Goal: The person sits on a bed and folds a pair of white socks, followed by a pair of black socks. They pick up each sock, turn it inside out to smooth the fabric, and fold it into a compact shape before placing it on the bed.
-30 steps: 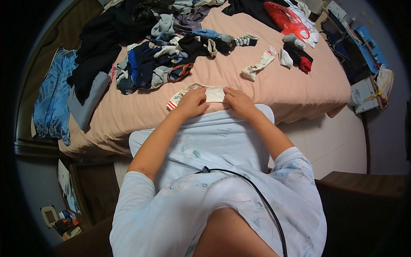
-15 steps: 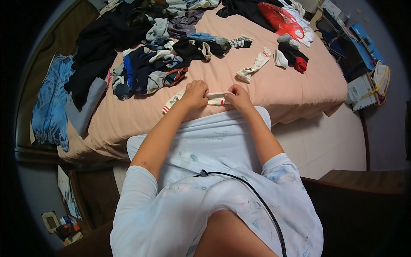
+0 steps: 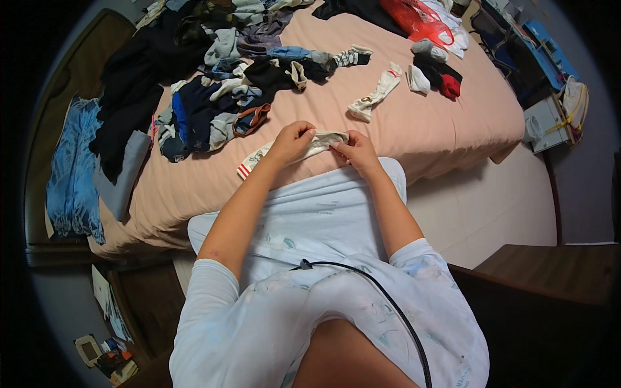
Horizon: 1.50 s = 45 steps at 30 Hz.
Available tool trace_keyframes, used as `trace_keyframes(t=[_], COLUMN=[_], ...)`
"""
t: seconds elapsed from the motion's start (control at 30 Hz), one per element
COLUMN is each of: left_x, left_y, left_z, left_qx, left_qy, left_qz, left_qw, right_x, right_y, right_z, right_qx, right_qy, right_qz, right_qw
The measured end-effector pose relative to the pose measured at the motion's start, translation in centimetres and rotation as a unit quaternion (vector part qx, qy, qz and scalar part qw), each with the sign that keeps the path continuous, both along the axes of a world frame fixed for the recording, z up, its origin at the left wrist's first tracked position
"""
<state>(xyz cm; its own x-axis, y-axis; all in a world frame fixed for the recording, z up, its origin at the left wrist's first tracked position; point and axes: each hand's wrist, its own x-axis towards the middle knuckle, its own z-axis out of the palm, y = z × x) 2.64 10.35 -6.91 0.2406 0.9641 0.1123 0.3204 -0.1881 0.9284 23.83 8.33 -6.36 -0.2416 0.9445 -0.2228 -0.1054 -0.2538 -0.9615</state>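
A white sock (image 3: 321, 143) with a red-striped cuff lies across the near part of the bed, slightly bowed. My left hand (image 3: 293, 142) is over its middle, thumb and forefinger closed at the sock's upper edge; the palm hides part of the fabric. At the sock's right end, my right hand (image 3: 358, 152) pinches the cloth near a small red patch. A similar white sock (image 3: 376, 94) with red marks lies just beyond, apart from both hands.
A heap of mixed socks (image 3: 223, 107) lies left of centre, with dark clothes (image 3: 139, 71) behind it. White, black and red socks (image 3: 419, 79) lie to the right near a red plastic bag (image 3: 424, 22). Folded grey cloth (image 3: 123, 174) sits at the bed's left edge.
The sock's right part now bows upward and spreads wider. My right fingers have shifted slightly down and left at its end. The bed scene has moved a little leftward in view.
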Motion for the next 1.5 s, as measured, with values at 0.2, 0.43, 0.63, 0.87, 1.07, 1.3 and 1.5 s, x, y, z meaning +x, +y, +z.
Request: trace_keyframes(t=[0.2, 0.43, 0.63, 0.87, 1.07, 1.3, 1.5], left_x=[0.5, 1.7, 3.7, 3.3, 2.9, 3.0, 2.8], left_y=[1.5, 2.1, 1.4, 3.3, 3.9, 3.7, 4.0], left_z=[-2.3, 2.4, 3.3, 2.0, 0.2, 0.6, -1.3], left_qx=[-0.038, 0.036, -0.122, -0.215, -0.184, -0.201, -0.123], left_qy=[-0.033, 0.059, -0.043, -0.106, -0.148, -0.193, -0.115], left_qz=[0.058, -0.067, -0.095, -0.145, -0.033, -0.060, -0.030], left_qw=[0.997, 0.995, 0.987, 0.960, 0.971, 0.958, 0.985], right_x=[1.4, 0.0, -1.1, -1.4, -0.9, -1.2, -1.0], right_y=[0.5, -0.1, -0.9, -0.5, -0.7, -1.0, -0.4], right_z=[-0.5, -0.1, -1.0, -1.4, -1.9, -0.4, -1.3], right_qx=[-0.115, -0.049, 0.000, -0.024, -0.031, -0.038, -0.107], right_qy=[0.075, 0.107, 0.197, 0.182, 0.224, 0.201, 0.327], right_qz=[0.030, -0.030, -0.135, -0.173, -0.156, -0.147, -0.102], right_qw=[0.990, 0.993, 0.971, 0.968, 0.961, 0.968, 0.933])
